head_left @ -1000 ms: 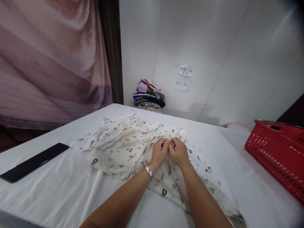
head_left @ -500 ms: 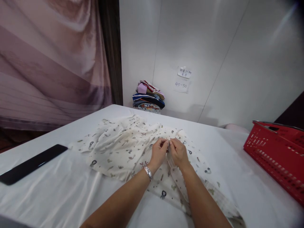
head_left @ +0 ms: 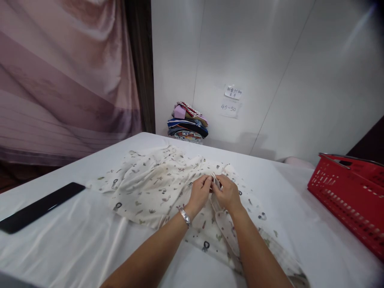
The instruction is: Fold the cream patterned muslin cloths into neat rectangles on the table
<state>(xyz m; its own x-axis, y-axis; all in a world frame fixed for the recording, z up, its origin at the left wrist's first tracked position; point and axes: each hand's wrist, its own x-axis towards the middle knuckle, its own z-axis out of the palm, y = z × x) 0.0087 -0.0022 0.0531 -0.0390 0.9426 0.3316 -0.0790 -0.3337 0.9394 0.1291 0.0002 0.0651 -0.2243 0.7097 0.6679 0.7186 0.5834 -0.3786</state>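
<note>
A cream garment [head_left: 162, 184] printed with small animals and plants lies spread and wrinkled over the table. It looks like a shirt, with a folded edge strip running down near my right wrist. My left hand [head_left: 200, 193] pinches the garment's edge near its upper middle, fingertips pressed together. Right beside it, touching, my right hand [head_left: 227, 193] is closed on the same edge, with thumb and fingers curled round it. A small loop of cloth sticks up between the fingertips. The exact spot gripped is hidden by my fingers.
The garment rests on a white-covered table [head_left: 72, 248]. A flat black panel [head_left: 42, 206] lies at the left, and a red plastic basket [head_left: 348, 196] stands at the right. Folded clothes [head_left: 188, 124] are stacked at the back, against a white wall with paper notes [head_left: 229, 108].
My right hand has turned slightly and its fingers have curled more around the garment's edge. My left hand has stayed almost in place. The rest of the garment has barely moved.
</note>
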